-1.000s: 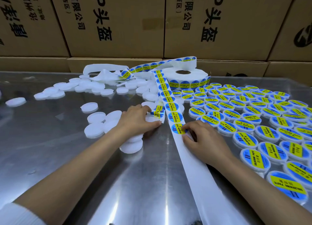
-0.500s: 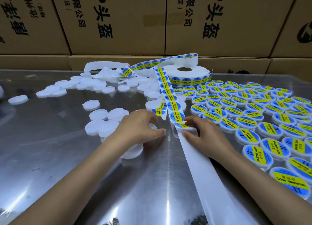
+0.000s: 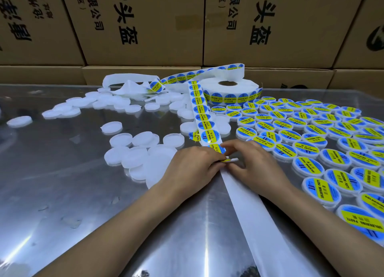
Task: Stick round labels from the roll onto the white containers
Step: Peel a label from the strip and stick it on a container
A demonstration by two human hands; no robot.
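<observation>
A roll of round blue-and-yellow labels (image 3: 228, 91) lies at the back of the table. Its strip (image 3: 202, 114) runs forward to my hands, and bare white backing (image 3: 255, 218) trails on toward me. My left hand (image 3: 193, 170) and my right hand (image 3: 253, 166) meet at the strip's last label (image 3: 225, 160). Both pinch there, at the label's edge and the backing. Plain white containers (image 3: 133, 158) lie left of my left hand. Labelled containers (image 3: 311, 150) fill the right side.
The table is shiny metal (image 3: 62, 204). More plain white containers (image 3: 116, 102) and crumpled used backing (image 3: 128, 87) lie at the back left. Cardboard boxes (image 3: 145, 27) form a wall behind the table.
My left hand has left the white container and moved right to the strip. My right hand has shifted slightly toward me, and the two hands now meet at the lowest label.
</observation>
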